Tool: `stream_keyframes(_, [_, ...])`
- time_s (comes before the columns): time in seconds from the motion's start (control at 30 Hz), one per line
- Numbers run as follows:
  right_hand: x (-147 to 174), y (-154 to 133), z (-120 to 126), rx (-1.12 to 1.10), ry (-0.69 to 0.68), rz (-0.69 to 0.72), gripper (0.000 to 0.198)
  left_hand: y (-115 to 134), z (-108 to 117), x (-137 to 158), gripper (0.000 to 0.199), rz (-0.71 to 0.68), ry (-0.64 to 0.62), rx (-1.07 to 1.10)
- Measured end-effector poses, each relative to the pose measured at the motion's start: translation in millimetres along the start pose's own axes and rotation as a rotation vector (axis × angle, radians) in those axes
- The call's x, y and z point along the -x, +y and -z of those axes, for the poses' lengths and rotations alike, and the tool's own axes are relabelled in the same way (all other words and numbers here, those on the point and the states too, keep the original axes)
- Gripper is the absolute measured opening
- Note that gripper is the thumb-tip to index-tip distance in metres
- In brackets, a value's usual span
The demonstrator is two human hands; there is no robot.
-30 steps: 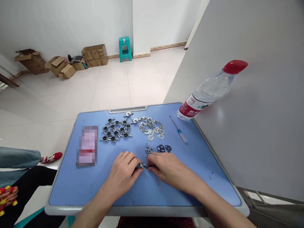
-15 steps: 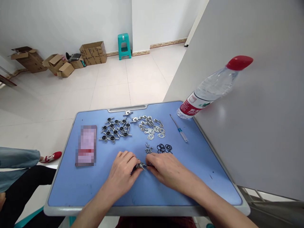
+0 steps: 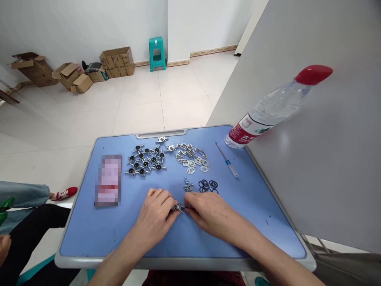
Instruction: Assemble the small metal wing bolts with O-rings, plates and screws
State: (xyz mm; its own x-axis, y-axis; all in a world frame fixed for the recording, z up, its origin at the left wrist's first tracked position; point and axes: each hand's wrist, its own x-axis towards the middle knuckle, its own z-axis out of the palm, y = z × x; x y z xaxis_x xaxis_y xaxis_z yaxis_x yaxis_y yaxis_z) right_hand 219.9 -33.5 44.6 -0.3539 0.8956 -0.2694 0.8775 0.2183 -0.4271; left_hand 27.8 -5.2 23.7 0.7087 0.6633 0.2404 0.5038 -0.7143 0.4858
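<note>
Metal fitting [image 3: 177, 206] sits between the hands over the near middle of the worktop [image 3: 83, 234], pinched from its left in the grip of the left hand [image 3: 156, 210], thin prong pointing right and near, while the right hand [image 3: 208, 208] curls just beside its right end, hold hidden, cannot tell.

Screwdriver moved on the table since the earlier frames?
No. Against the blue tabletop, the screwdriver keeps the same spot and angle near the bottle; only the camera view has shifted slightly.

Red-capped bottle [image 3: 268, 110], phone [image 3: 108, 179], teal stool [image 3: 156, 43]
</note>
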Motion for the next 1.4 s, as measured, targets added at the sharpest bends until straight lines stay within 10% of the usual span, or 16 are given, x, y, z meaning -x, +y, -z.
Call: stream_keyframes(1.4, [-5.0,29.4,32.2,-0.063,0.194,-0.161,0.022,-5.6,1.7,-2.3,0.013,-0.05,0.01,-0.03])
